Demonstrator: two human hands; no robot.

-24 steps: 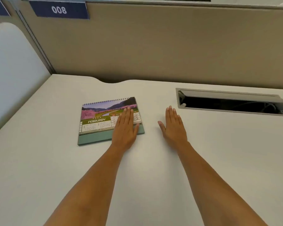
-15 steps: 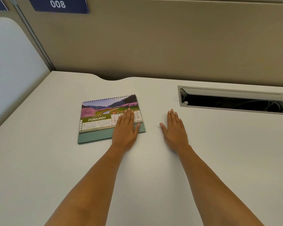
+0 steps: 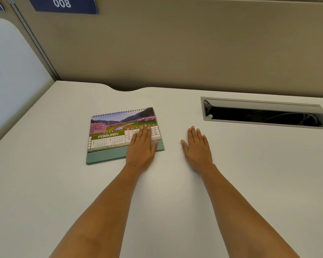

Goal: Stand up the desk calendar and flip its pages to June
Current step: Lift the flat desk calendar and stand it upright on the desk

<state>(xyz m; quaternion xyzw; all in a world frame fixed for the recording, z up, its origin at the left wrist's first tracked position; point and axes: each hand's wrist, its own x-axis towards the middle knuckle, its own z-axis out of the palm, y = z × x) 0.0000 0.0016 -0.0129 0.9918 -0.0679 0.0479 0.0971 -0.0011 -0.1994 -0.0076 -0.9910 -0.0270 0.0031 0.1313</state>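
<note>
The calendar (image 3: pixel 117 135) was laid flat on the tabletop (image 3: pixel 250 174), left of centre, its spiral binding at the far edge and the page headed FEBRUARY facing up, with a picture of pink blossom trees above the date grid. The left hand (image 3: pixel 141 148) was pressed palm-down on the calendar's right part, fingers straight and close together over the dates, the thumb at the right edge; nothing was gripped. The right hand (image 3: pixel 197 148) was spread flat on the bare tabletop just beside the calendar, apart from it and empty. A cable slot (image 3: pixel 265 113) with its lid raised was seen at the far right, and a blue sign (image 3: pixel 62 4) marked 008 on the partition (image 3: pixel 194 49) behind.
</note>
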